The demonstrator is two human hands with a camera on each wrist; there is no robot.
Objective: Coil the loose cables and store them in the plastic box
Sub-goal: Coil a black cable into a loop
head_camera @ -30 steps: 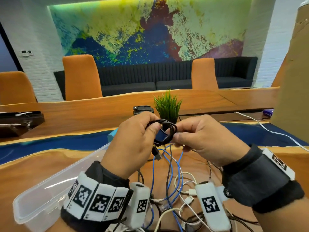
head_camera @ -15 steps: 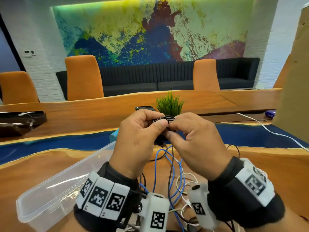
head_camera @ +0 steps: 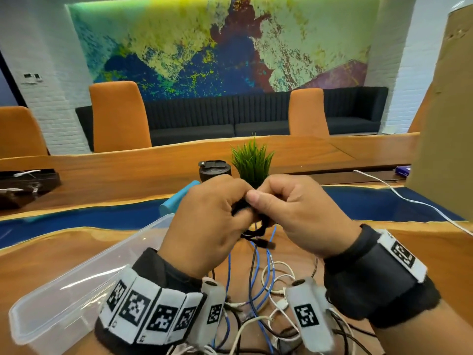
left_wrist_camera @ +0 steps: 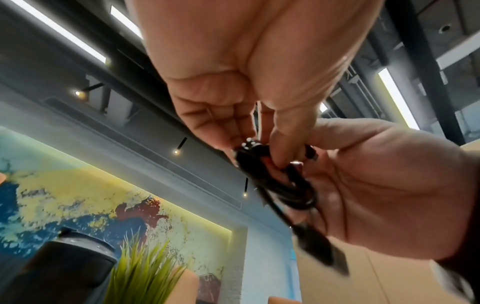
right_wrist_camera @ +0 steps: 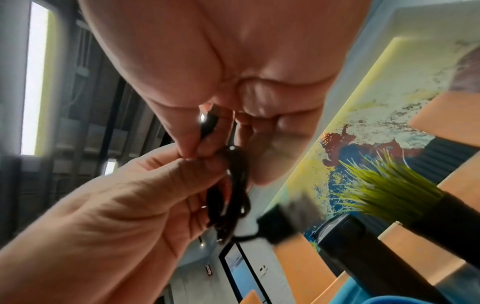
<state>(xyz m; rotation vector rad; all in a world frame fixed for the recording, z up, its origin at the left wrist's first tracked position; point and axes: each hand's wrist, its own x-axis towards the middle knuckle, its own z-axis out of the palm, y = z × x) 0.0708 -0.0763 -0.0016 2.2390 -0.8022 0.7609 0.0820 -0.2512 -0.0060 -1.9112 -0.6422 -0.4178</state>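
Note:
Both hands meet above the table around a small coiled black cable (head_camera: pixel 256 228). My left hand (head_camera: pixel 204 221) grips the coil (left_wrist_camera: pixel 283 185) between thumb and curled fingers. My right hand (head_camera: pixel 294 211) pinches the same coil (right_wrist_camera: pixel 233 185) from the other side. A black plug (head_camera: pixel 266 244) dangles below the hands, also seen blurred as the plug (left_wrist_camera: pixel 319 248). The clear plastic box (head_camera: pixel 64 290) stands open at the lower left, under my left wrist. Loose blue, white and black cables (head_camera: pixel 266 290) lie tangled on the wood beneath the hands.
A green potted plant (head_camera: pixel 252 162) and a black tumbler (head_camera: pixel 214 170) stand just behind the hands. A cardboard panel (head_camera: pixel 445 124) rises at the right. A white cable (head_camera: pixel 409 201) runs across the blue strip at the right. A teal object (head_camera: pixel 176 201) lies beyond the box.
The hands have closed in together over the black coil, squeezing the open loop seen a second ago into a tight bundle; the plug now hangs below.

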